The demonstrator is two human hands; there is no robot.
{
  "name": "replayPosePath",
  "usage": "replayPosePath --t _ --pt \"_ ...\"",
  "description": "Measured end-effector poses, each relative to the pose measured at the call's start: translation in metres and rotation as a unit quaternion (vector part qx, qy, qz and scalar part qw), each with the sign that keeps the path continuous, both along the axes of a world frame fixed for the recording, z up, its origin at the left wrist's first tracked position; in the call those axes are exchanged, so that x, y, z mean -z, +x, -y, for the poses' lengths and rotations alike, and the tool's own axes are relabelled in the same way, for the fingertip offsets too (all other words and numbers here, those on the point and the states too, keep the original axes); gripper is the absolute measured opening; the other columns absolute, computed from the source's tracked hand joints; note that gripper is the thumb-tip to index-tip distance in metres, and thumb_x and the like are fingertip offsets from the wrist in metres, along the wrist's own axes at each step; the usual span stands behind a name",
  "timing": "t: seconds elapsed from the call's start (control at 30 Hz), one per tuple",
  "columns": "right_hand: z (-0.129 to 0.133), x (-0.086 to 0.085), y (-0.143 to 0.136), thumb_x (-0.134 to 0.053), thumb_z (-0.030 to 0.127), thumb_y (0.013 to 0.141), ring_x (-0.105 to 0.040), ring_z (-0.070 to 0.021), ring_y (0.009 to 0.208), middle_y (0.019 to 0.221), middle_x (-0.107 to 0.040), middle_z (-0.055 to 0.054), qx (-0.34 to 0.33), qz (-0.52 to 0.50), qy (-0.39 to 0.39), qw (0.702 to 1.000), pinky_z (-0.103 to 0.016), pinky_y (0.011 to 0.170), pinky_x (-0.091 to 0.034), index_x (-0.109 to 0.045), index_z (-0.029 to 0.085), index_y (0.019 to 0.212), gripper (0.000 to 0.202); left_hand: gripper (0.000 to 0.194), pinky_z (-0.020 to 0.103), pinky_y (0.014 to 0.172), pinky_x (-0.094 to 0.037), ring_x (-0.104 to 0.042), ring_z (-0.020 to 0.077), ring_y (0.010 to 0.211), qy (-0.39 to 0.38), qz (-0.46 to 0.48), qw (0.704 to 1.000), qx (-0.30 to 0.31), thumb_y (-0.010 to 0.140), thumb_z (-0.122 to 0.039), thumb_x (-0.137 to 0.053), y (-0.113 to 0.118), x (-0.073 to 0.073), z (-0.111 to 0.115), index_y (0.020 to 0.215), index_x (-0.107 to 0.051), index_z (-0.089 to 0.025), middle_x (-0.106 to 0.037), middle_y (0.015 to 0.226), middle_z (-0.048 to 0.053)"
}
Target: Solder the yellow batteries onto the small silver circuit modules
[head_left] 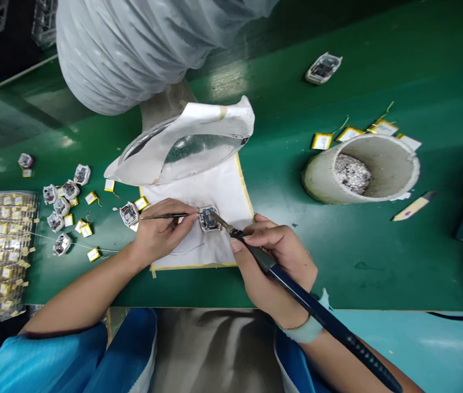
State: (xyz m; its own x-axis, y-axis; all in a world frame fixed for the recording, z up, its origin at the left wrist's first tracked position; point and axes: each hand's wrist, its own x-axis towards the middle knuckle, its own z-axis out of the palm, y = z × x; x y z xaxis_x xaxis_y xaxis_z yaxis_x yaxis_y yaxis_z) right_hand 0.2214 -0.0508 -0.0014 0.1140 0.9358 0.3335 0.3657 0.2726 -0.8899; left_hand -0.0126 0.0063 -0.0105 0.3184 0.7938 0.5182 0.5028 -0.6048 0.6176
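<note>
A small device casing with an exposed circuit board (pixel 209 219) lies on a white sheet (pixel 198 191) edged with yellow tape. My right hand (pixel 276 262) is closed around a soldering iron (pixel 292 286), its tip at the board's right side. Thin dark tweezers (pixel 166 216) are pinched in my left hand (pixel 161 232), their points at the board's left edge. Whether the tip or the points touch the board I cannot tell. Left of that hand sit another open casing (pixel 128 214) and a yellow-edged battery (pixel 142 203).
Several open casings (pixel 62 206) and batteries (pixel 91 197) lie at left, beside a clear tray of batteries (pixel 0 245). A hood (pixel 202 117) under a ribbed duct (pixel 141 49) overhangs the sheet. At right stand a grey cup (pixel 321 177) and a utility knife (pixel 413 207).
</note>
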Motion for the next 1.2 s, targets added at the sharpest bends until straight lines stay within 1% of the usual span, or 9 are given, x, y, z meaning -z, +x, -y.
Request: replayPosePath --t 0.1,0.2,0.37,0.47,0.57,0.83,0.93,1.1,1.2 --pt "0.000 -0.001 0.000 -0.082 0.019 0.096 -0.078 -0.0211 0.072 0.076 -0.072 0.006 0.008 -0.003 -0.009 1.000 -0.057 0.114 -0.066 -0.062 0.030 0.098 0.023 0.017 0.031 0.080 -0.071 -0.085 0.0186 0.090 -0.007 0.025 1.000 -0.012 0.099 -0.015 -0.085 -0.003 0.003 0.002 0.113 -0.082 -0.023 -0.087 0.099 0.004" --pt "0.000 -0.001 0.000 -0.082 0.020 0.096 -0.078 -0.0213 0.072 0.075 -0.072 0.006 0.006 0.002 -0.010 1.000 -0.057 0.114 -0.066 -0.062 0.030 0.098 0.022 0.017 0.032 0.080 -0.071 -0.086 0.0194 0.092 -0.007 0.035 0.999 -0.026 0.098 -0.017 -0.086 -0.005 0.006 0.003 0.113 -0.083 -0.024 -0.087 0.100 0.004" --pt "-0.001 0.001 -0.001 -0.081 0.018 0.095 -0.078 -0.0204 0.073 0.075 -0.071 0.007 0.010 -0.001 -0.004 1.000 -0.056 0.115 -0.066 -0.062 0.030 0.097 0.022 0.021 0.032 0.080 -0.071 -0.086 0.0200 0.094 -0.009 0.026 0.999 -0.016 0.097 -0.013 -0.086 -0.005 0.009 0.002 0.115 -0.082 -0.023 -0.087 0.102 0.004" --pt "-0.001 0.002 -0.002 -0.082 0.019 0.094 -0.079 -0.0211 0.074 0.077 -0.073 0.006 0.009 0.002 -0.002 1.000 -0.057 0.114 -0.066 -0.063 0.030 0.097 0.023 0.023 0.032 0.082 -0.071 -0.086 0.0198 0.095 0.008 0.019 1.000 -0.003 0.096 -0.007 -0.085 -0.004 0.007 0.001 0.113 -0.081 -0.023 -0.088 0.104 0.004" --pt "0.000 0.002 -0.002 -0.082 0.018 0.094 -0.078 -0.0207 0.073 0.078 -0.073 0.006 0.007 0.007 0.001 1.000 -0.058 0.115 -0.065 -0.063 0.029 0.097 0.022 0.029 0.032 0.085 -0.072 -0.087 0.0197 0.096 0.024 0.001 0.999 0.023 0.096 -0.005 -0.084 -0.003 0.003 0.000 0.118 -0.079 -0.023 -0.088 0.104 0.005" --pt "0.000 0.001 -0.002 -0.081 0.021 0.097 -0.079 -0.0218 0.074 0.080 -0.074 0.005 -0.002 0.028 -0.001 1.000 -0.060 0.113 -0.066 -0.062 0.030 0.097 0.021 0.026 0.035 0.091 -0.074 -0.087 0.0208 0.104 0.024 -0.036 0.997 0.056 0.103 -0.012 -0.080 -0.005 -0.004 0.001 0.124 -0.078 -0.026 -0.089 0.112 0.006" --pt "0.000 0.001 -0.002 -0.081 0.021 0.097 -0.079 -0.0217 0.074 0.077 -0.072 0.006 0.002 0.022 -0.002 1.000 -0.059 0.112 -0.067 -0.062 0.030 0.096 0.021 0.027 0.035 0.094 -0.073 -0.087 0.0209 0.109 0.034 -0.060 0.995 0.072 0.103 -0.011 -0.079 -0.007 -0.005 0.003 0.126 -0.078 -0.025 -0.088 0.115 0.007" --pt "-0.001 0.002 -0.002 -0.082 0.017 0.093 -0.076 -0.0195 0.071 0.081 -0.074 0.006 -0.004 0.016 -0.002 1.000 -0.058 0.115 -0.064 -0.063 0.029 0.096 0.023 0.028 0.037 0.097 -0.072 -0.086 0.0228 0.114 0.051 -0.097 0.990 0.090 0.104 -0.012 -0.078 -0.011 -0.005 0.006 0.130 -0.077 -0.022 -0.088 0.120 0.011" --pt "-0.001 0.002 -0.003 -0.082 0.019 0.095 -0.077 -0.0203 0.073 0.081 -0.074 0.006 -0.008 0.027 0.004 1.000 -0.058 0.114 -0.064 -0.062 0.030 0.097 0.023 0.027 0.036 0.097 -0.072 -0.085 0.0226 0.117 0.064 -0.110 0.988 0.092 0.105 -0.012 -0.076 -0.012 -0.005 0.007 0.131 -0.076 -0.022 -0.087 0.121 0.011"
